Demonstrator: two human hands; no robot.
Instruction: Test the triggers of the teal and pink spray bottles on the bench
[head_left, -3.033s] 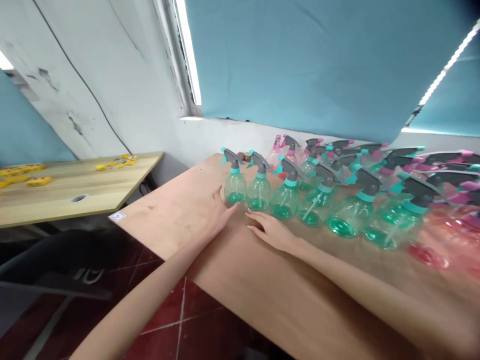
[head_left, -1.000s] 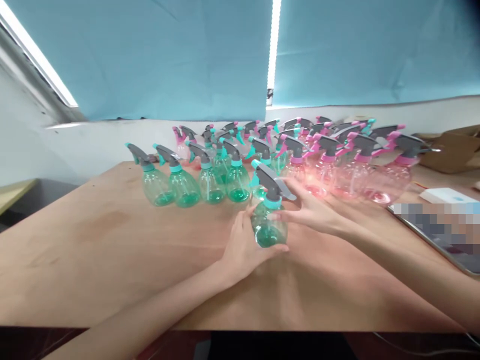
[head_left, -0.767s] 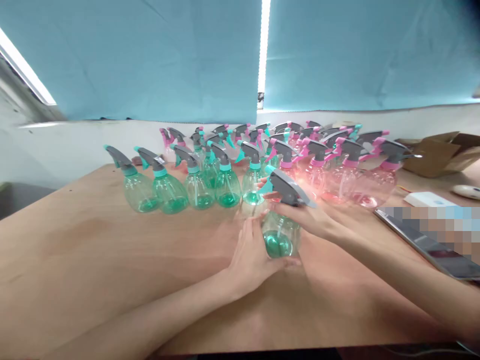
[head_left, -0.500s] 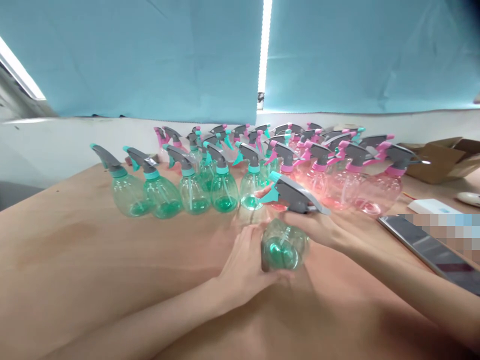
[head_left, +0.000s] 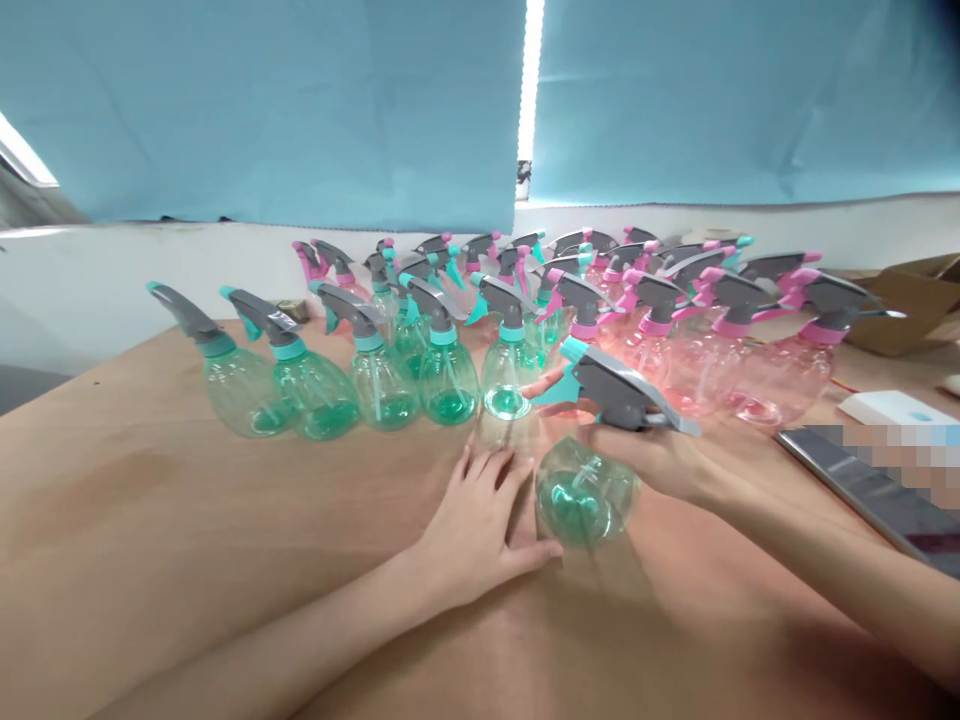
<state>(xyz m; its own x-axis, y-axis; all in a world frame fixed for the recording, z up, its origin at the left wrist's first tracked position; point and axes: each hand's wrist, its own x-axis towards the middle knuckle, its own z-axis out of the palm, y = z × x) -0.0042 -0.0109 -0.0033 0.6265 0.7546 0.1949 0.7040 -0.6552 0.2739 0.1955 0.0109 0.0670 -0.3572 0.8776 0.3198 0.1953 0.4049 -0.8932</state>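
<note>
A green-tinted clear spray bottle (head_left: 586,492) with a grey and teal trigger head stands in front of me, its nozzle pointing left. My right hand (head_left: 652,455) is wrapped round its neck from behind, fingers partly hidden by the trigger head. Just left of the bottle, my left hand (head_left: 484,515) rests with fingers spread, holding nothing. Beyond the hands is a row of green spray bottles (head_left: 315,400), and pink spray bottles (head_left: 784,375) line up on the right.
More spray bottles crowd behind the front row. At right lie a phone-like dark slab (head_left: 847,490) and a white box (head_left: 889,408). An opened cardboard box (head_left: 900,305) sits at the back right of the wooden table (head_left: 150,560). Blue sheets (head_left: 300,110) hang behind.
My left hand has come off the spray bottle's side and its fingers have spread. The right hand still grips the neck. The view has shifted slightly.
</note>
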